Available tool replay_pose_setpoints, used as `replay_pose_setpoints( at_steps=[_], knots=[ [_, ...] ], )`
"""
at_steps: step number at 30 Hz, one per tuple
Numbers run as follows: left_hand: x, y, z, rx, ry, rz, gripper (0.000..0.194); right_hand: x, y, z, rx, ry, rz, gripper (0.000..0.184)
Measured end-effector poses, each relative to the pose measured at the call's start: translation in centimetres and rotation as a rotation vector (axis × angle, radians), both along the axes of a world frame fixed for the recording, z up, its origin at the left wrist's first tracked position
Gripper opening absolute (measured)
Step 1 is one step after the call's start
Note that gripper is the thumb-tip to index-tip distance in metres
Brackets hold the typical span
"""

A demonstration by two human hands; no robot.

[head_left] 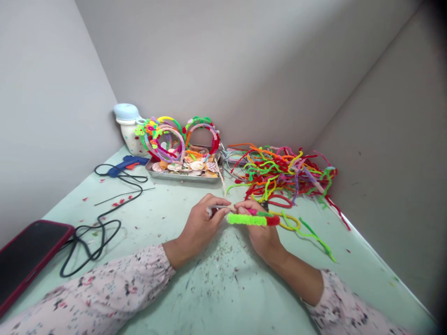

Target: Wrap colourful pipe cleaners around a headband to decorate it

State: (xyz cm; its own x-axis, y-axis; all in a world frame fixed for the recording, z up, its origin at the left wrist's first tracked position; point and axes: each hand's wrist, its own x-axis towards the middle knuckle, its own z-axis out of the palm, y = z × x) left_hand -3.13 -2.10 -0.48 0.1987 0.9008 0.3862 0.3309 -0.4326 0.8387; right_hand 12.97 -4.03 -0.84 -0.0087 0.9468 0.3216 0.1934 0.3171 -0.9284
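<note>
Two floral sleeves [87, 293], two hands [200, 228] pinching one lime pipe cleaner [246, 219], one glue gun [124, 166]

Bare left hand [202, 228], bare right hand [261, 237], long pale sleeves [94, 293], dark and red floral print, gathered cuffs [159, 264]

A fuzzy lime-green pipe cleaner bundle [246, 219] lies roughly level, ending at its right in a fuzzy red section [273, 220]. A thin grey strip [214, 207] runs from its left, pinched by the left hand [199, 228]. The right hand [261, 235] grips the bundle from behind, a pink strand [252, 211] above it, and a yellow-and-green pipe cleaner [291, 222] trails right.
</note>
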Motion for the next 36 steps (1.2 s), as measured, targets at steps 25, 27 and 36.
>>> replay_pose_setpoints(
  at_steps=[25,27,36],
  knots=[
    [0.0,0.01,0.5,-0.053,0.026,0.025,0.02,-0.15,-0.06,-0.6,0.081,-0.081,-0.024,0.014],
    [-0.1,0.04,0.39,-0.066,0.047,0.028,0.02,-0.13,-0.17,-0.55,0.099,-0.096,-0.009,0.014],
    [0.08,0.23,0.5,-0.26,-0.099,0.007,0.018,-0.3,-0.59,-0.24,0.162,-0.225,0.044,0.015]
  ],
)
